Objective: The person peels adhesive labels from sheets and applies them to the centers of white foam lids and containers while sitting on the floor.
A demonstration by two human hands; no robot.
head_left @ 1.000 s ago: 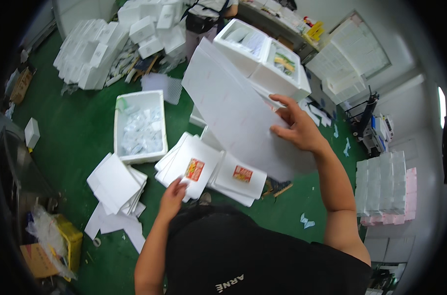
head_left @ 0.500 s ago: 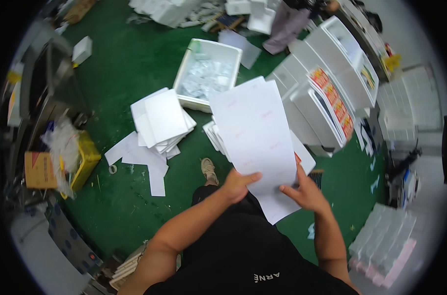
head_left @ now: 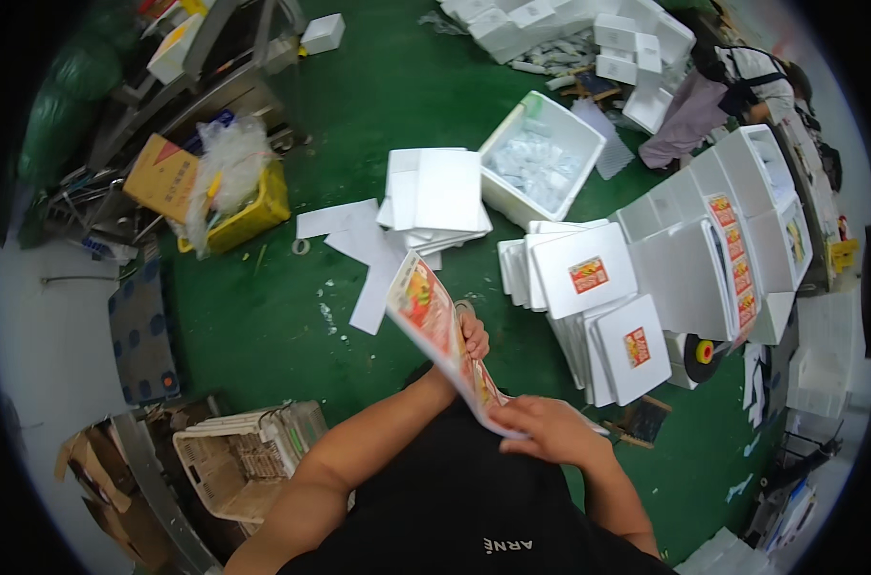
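I saw the person's left hand [head_left: 475, 337], fingers curled, closed on the right side of a label sheet [head_left: 443, 326], its forearm slanting up from the lower left. The right hand [head_left: 552, 429], palm down with fingers bent, gripped the sheet's near end. The sheet stood tilted before the black shirt [head_left: 426, 489], its printed face red and orange. Red-orange labels [head_left: 589, 275] marked the white lids [head_left: 556, 254]; pale lettering crossed the shirt.
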